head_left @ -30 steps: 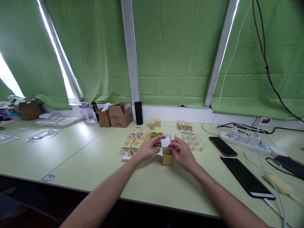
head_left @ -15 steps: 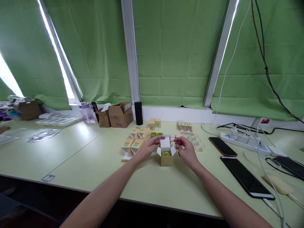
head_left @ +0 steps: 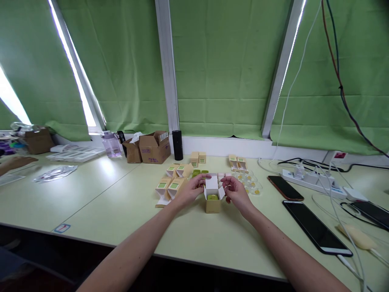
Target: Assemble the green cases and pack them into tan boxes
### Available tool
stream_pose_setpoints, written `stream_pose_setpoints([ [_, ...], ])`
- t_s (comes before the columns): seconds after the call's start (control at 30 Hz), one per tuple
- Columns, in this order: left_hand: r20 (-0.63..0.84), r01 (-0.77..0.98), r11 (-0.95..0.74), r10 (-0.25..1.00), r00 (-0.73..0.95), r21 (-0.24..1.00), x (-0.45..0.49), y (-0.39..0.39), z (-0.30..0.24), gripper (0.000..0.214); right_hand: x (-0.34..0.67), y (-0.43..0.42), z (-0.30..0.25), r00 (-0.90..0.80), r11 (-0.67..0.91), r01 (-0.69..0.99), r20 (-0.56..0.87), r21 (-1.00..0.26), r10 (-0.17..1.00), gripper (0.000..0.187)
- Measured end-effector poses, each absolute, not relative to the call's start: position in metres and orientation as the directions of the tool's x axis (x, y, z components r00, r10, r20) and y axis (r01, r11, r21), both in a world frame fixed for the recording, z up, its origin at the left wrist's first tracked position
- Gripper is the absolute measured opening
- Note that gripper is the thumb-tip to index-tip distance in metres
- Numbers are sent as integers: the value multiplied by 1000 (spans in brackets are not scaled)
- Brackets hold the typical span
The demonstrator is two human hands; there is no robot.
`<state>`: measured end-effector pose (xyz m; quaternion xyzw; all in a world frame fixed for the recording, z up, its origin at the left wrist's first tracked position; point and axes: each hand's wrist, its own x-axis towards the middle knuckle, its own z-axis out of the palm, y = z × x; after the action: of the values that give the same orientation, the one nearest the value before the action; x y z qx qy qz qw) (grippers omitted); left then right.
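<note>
A small kraft cardboard box (head_left: 213, 207) stands upright on the table in front of me. Its white-lined lid (head_left: 212, 183) is raised at the back, and both side flaps point up. A round green item (head_left: 212, 197) sits inside. My left hand (head_left: 194, 188) is at the box's left, fingers apart and bent, with fingertips by the lid and left flap. On the other side, my right hand (head_left: 238, 194) has its fingers curved and apart, the tips at the right flap (head_left: 222, 192). Neither hand visibly grips the box.
Open kraft boxes (head_left: 174, 184) lie at the left, closed ones (head_left: 198, 158) farther back. Clear plastic trays (head_left: 252, 185) hold small yellow-centred items. Phones (head_left: 316, 227) and a power strip (head_left: 313, 181) with cables lie at the right. Another person's hand (head_left: 18, 162) reaches in at far left.
The box's side flaps have swung inward, more upright. My right hand has come slightly left, to the right flap. The other person's hand has moved farther into view at the left.
</note>
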<state>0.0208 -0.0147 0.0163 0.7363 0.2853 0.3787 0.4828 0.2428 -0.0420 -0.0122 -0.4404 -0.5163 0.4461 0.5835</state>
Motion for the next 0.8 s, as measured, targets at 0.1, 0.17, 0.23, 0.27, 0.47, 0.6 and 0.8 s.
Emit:
stream_pose_setpoints([
  [0.1,283,58,-376,783,553,925,22,-17,18,48,243,-43,-12,52,195,-73,192,-978,980,45],
  [0.17,285,73,-386,783,553,920,23,-17,18,46,243,-43,-12,47,188,-76,185,-979,982,46],
  [0.23,283,93,-394,785,552,914,23,-18,19,43,242,-44,-11,49,186,-77,183,-979,982,46],
  [0.27,282,104,-399,786,550,911,23,-18,18,40,242,-44,-10,48,186,-78,183,-979,982,46],
  [0.47,315,149,-456,782,537,877,24,-18,13,36,241,-46,-8,34,184,-80,182,-980,983,45],
  [0.6,330,159,-472,784,526,867,26,-17,9,38,240,-48,-8,37,183,-78,180,-980,983,45],
  [0.8,334,162,-475,785,522,865,28,-15,2,43,240,-49,-8,21,184,-65,183,-981,983,45],
])
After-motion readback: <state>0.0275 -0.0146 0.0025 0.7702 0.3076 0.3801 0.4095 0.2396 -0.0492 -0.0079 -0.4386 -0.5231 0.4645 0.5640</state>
